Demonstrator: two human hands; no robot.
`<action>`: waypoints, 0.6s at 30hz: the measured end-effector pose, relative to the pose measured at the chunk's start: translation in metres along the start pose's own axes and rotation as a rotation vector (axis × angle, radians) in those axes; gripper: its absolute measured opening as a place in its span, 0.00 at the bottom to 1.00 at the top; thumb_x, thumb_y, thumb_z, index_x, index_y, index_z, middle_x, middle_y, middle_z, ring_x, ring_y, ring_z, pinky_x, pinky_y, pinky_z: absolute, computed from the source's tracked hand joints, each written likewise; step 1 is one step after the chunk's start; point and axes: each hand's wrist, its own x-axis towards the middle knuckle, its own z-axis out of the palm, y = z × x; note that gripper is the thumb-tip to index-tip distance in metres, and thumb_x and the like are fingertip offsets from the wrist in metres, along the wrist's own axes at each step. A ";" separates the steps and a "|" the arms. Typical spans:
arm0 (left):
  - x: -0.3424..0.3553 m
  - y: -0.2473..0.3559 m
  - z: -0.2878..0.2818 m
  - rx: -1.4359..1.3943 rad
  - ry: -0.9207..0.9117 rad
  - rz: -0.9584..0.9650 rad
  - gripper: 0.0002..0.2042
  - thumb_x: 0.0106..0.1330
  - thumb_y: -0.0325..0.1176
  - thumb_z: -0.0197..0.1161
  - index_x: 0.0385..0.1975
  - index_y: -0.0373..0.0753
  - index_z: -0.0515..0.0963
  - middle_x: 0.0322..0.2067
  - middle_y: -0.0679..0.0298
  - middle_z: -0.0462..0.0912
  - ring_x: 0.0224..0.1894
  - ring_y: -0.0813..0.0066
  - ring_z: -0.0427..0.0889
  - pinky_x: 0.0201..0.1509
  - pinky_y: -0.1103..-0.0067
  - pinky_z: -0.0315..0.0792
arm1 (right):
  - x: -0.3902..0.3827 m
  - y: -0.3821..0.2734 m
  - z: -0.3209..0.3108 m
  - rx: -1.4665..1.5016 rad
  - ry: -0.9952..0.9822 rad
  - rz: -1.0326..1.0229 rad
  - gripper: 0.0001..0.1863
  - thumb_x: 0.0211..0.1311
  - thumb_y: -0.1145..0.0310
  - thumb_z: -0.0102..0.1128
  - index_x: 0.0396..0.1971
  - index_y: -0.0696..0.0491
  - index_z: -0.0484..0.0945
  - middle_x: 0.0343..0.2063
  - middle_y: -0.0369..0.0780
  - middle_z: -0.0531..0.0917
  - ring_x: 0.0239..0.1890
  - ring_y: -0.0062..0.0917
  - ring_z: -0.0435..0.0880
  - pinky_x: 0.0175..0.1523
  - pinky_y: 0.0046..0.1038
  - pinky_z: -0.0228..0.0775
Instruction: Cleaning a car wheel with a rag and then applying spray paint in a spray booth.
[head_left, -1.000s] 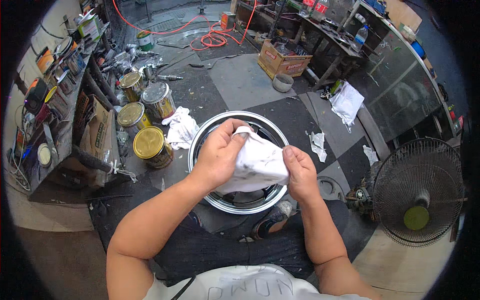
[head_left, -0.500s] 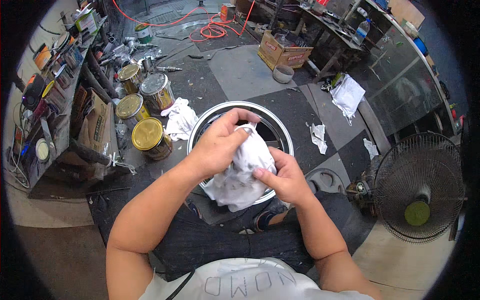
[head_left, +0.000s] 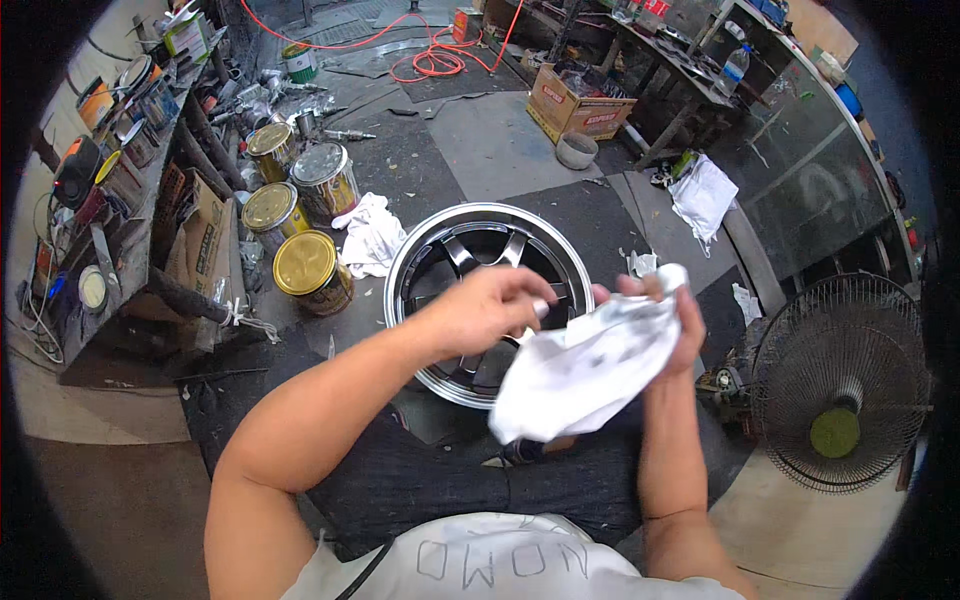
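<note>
My right hand (head_left: pixel 682 335) grips a white cloth (head_left: pixel 590 365) with grey smudges. The cloth hangs out to the left from my fingers and is blurred by motion. Apart from the cloth, my left hand (head_left: pixel 490 315) hovers above a wheel rim (head_left: pixel 515 248), its fingers loosely bent and spread, with nothing seen in them. The rim has a bright silver lip and dark spokes and lies face up in front of my knees. My left hand and the cloth hide part of its middle and lower right side.
Several paint cans (head_left: pixel 313 268) and a second white cloth (head_left: pixel 370 235) stand left of the rim. A cluttered bench (head_left: pixel 160 235) is further left. On the right are a black fan (head_left: pixel 838 380) and a white bag (head_left: pixel 704 200). A cardboard box (head_left: pixel 578 108) and an orange hose (head_left: pixel 440 62) lie beyond.
My hands have parted. The left has let go of the cloth, while the right has carried it rightward, uncovering more of the rim.
</note>
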 end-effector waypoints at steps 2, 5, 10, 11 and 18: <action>0.001 0.003 -0.025 0.030 0.165 0.040 0.14 0.71 0.32 0.62 0.52 0.36 0.82 0.34 0.64 0.85 0.33 0.80 0.80 0.38 0.80 0.74 | 0.000 -0.036 -0.017 0.124 0.073 -0.188 0.18 0.78 0.52 0.45 0.45 0.53 0.74 0.34 0.39 0.86 0.37 0.31 0.89 0.50 0.49 0.84; 0.008 -0.002 -0.073 0.154 0.421 -0.067 0.15 0.74 0.39 0.60 0.54 0.39 0.80 0.38 0.65 0.84 0.36 0.79 0.80 0.39 0.80 0.74 | 0.012 -0.093 -0.048 -0.369 0.206 -0.178 0.13 0.71 0.64 0.59 0.48 0.53 0.71 0.28 0.35 0.76 0.25 0.18 0.78 0.30 0.23 0.75; 0.029 -0.067 -0.172 0.361 0.625 -0.381 0.21 0.75 0.50 0.58 0.52 0.38 0.80 0.39 0.63 0.83 0.36 0.77 0.78 0.38 0.81 0.72 | 0.030 -0.080 -0.149 -1.068 0.511 0.375 0.22 0.52 0.69 0.71 0.49 0.54 0.79 0.35 0.35 0.84 0.38 0.22 0.82 0.44 0.26 0.74; 0.030 -0.087 -0.193 0.474 0.664 -0.396 0.23 0.74 0.51 0.57 0.50 0.34 0.81 0.42 0.58 0.85 0.37 0.72 0.82 0.38 0.75 0.75 | 0.029 -0.061 -0.173 -1.349 0.516 0.480 0.21 0.49 0.69 0.70 0.45 0.57 0.81 0.36 0.38 0.86 0.39 0.27 0.83 0.46 0.31 0.74; 0.041 -0.198 -0.263 0.820 0.698 -0.435 0.31 0.72 0.52 0.55 0.59 0.27 0.77 0.49 0.49 0.86 0.47 0.59 0.85 0.52 0.69 0.75 | 0.036 0.010 -0.272 -1.320 0.438 0.786 0.21 0.48 0.69 0.69 0.44 0.59 0.83 0.38 0.44 0.88 0.40 0.31 0.85 0.46 0.35 0.75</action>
